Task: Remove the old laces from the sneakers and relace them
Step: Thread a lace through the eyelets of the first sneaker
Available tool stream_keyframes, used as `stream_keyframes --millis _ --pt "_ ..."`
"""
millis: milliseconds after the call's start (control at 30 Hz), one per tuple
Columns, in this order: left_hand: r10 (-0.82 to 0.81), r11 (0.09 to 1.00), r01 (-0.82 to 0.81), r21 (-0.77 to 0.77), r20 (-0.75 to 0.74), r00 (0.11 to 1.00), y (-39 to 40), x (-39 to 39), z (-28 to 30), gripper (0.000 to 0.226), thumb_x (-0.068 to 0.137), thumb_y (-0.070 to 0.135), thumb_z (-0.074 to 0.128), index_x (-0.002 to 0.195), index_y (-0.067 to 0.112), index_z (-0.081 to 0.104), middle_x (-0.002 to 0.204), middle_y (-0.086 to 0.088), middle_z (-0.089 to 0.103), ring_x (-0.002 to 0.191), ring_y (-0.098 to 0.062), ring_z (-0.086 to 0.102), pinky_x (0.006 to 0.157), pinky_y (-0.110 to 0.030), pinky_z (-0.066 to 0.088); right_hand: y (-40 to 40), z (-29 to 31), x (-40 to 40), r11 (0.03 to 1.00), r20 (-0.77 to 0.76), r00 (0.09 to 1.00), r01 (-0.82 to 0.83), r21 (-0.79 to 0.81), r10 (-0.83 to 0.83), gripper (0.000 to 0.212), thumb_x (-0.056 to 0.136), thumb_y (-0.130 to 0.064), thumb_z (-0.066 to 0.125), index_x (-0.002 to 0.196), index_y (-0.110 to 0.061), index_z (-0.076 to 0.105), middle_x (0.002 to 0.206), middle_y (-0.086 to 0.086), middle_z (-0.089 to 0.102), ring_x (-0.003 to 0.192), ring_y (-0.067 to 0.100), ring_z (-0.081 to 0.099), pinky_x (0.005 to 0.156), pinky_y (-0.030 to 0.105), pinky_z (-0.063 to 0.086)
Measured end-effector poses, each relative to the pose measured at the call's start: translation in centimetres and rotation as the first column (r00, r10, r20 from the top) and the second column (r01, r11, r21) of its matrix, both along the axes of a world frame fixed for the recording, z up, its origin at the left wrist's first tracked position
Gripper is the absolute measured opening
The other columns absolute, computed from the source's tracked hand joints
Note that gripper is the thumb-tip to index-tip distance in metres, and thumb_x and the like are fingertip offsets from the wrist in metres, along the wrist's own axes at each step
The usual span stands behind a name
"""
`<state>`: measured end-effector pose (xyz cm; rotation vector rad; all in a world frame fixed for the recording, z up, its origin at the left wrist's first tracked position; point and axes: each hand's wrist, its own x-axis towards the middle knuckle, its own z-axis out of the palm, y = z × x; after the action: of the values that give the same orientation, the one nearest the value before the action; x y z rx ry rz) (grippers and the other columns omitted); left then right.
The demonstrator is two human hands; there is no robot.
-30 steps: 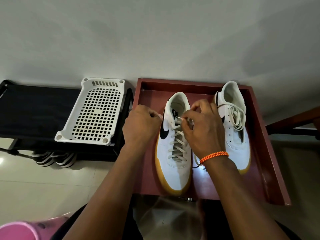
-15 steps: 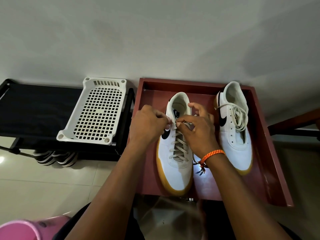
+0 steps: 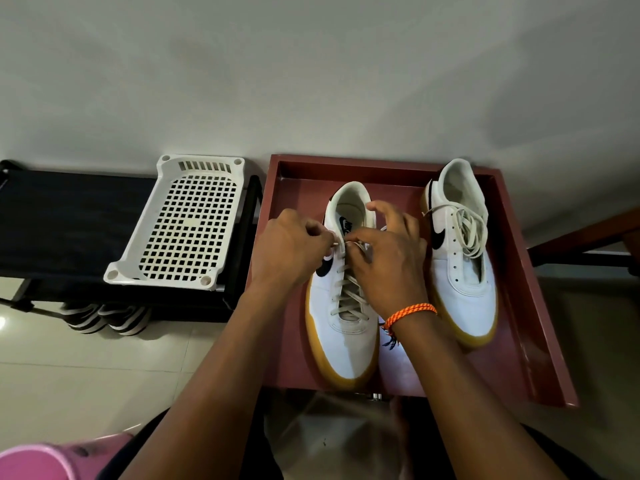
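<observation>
Two white sneakers with gum soles stand in a dark red tray (image 3: 512,271). The left sneaker (image 3: 346,344) has its beige lace (image 3: 348,299) crossed through the eyelets. My left hand (image 3: 291,252) pinches one lace end at the top eyelets. My right hand (image 3: 388,261), with an orange band on the wrist, pinches the lace beside it over the tongue. The right sneaker (image 3: 462,278) stands apart at the right, its loose lace (image 3: 469,233) piled over the opening and most eyelets bare.
A white perforated plastic basket (image 3: 183,226) lies on a black rack (image 3: 69,216) left of the tray. Striped shoes (image 3: 104,317) sit under the rack on the tiled floor. A pink object (image 3: 38,462) is at bottom left. A wall stands behind.
Both hands drew together over the top of the left sneaker; the left hand moved right to the lace end, and the right hand shifted slightly left and spread its fingers.
</observation>
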<state>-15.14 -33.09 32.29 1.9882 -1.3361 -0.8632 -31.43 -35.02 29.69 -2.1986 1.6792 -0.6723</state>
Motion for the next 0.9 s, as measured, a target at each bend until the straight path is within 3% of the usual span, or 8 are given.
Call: stream_keyframes --millis 267,433,500,567,700,733,833,900 --pt "-0.025 1.0 0.025 -0.008 0.096 0.995 -0.3 0.1 -0.9 0.02 0.096 0.03 0.077 0.076 0.027 0.078 0.067 0.009 0.074 0.063 -0.007 0.072 0.064 -0.03 0.057 -0.4 -0.7 -0.4 0.997 0.107 0.994 -0.003 0.083 -0.005 0.006 0.091 -0.031 0.074 0.097 -0.032 0.076 0.144 -0.011 0.051 0.126 0.021 0.044 0.101 0.041 0.042" --pt "0.003 1.0 0.005 0.029 -0.268 0.964 -0.1 0.5 -1.0 0.023 0.103 0.012 0.068 0.082 0.011 0.079 0.075 -0.001 0.078 0.069 -0.014 0.07 0.068 -0.032 0.057 -0.8 -0.8 -1.1 0.996 0.148 0.989 -0.033 0.08 0.02 0.007 0.092 -0.029 0.072 0.098 -0.031 0.075 0.142 -0.009 0.052 0.122 0.019 0.046 0.101 0.041 0.046" --pt "0.033 0.999 -0.021 0.031 -0.429 0.903 -0.1 0.7 -0.4 0.023 0.106 0.007 0.062 0.088 0.005 0.076 0.08 -0.006 0.077 0.073 -0.014 0.069 0.064 -0.024 0.053 -0.8 -0.9 -1.1 0.995 0.163 0.986 -0.047 0.087 0.032 0.007 0.092 -0.027 0.072 0.098 -0.028 0.075 0.143 -0.008 0.052 0.122 0.019 0.046 0.102 0.04 0.046" --pt "0.039 0.999 -0.037 0.015 -0.569 0.821 0.0 0.9 0.4 0.022 0.107 0.007 0.059 0.093 0.005 0.075 0.09 -0.008 0.079 0.084 -0.017 0.074 0.071 -0.024 0.058 -0.9 -0.9 -1.2 0.993 0.168 0.985 -0.053 0.103 0.036 0.008 0.093 -0.026 0.071 0.099 -0.026 0.075 0.144 -0.008 0.051 0.124 0.019 0.045 0.103 0.039 0.046" --pt "0.051 0.996 -0.091 0.008 -0.873 0.485 0.0 1.1 1.6 0.016 0.106 0.006 0.056 0.098 0.003 0.07 0.108 -0.013 0.079 0.107 -0.03 0.077 0.096 -0.042 0.064 -0.9 -1.0 -1.4 0.991 0.174 0.984 -0.064 0.118 0.043 0.01 0.095 -0.026 0.071 0.103 -0.023 0.075 0.147 -0.006 0.049 0.128 0.021 0.045 0.105 0.044 0.048" --pt "0.048 0.995 -0.103 0.005 -0.905 0.423 0.0 1.2 1.7 0.015 0.106 0.006 0.056 0.097 0.004 0.068 0.109 -0.014 0.078 0.11 -0.033 0.076 0.097 -0.045 0.063 -0.9 -1.0 -1.4 0.99 0.182 0.982 -0.07 0.119 0.048 0.011 0.095 -0.026 0.071 0.103 -0.022 0.075 0.147 -0.006 0.049 0.128 0.022 0.045 0.104 0.046 0.048" --pt "0.017 0.994 -0.109 -0.025 -0.93 0.367 0.0 1.4 1.8 0.012 0.103 0.01 0.058 0.101 0.003 0.067 0.108 -0.014 0.078 0.112 -0.036 0.075 0.096 -0.047 0.063 -0.9 -0.9 -1.4 0.99 0.185 0.981 -0.074 0.12 0.051 0.012 0.094 -0.025 0.07 0.104 -0.022 0.076 0.147 -0.005 0.049 0.128 0.023 0.046 0.105 0.047 0.048" --pt "-0.029 0.989 -0.136 -0.066 -0.966 0.258 0.1 1.5 2.0 0.015 0.103 0.012 0.056 0.097 0.006 0.069 0.103 -0.009 0.078 0.108 -0.031 0.077 0.094 -0.044 0.063 -0.9 -0.9 -1.5 0.99 0.181 0.982 -0.072 0.125 0.049 0.013 0.093 -0.023 0.07 0.105 -0.021 0.076 0.147 -0.004 0.049 0.129 0.022 0.046 0.106 0.046 0.047"
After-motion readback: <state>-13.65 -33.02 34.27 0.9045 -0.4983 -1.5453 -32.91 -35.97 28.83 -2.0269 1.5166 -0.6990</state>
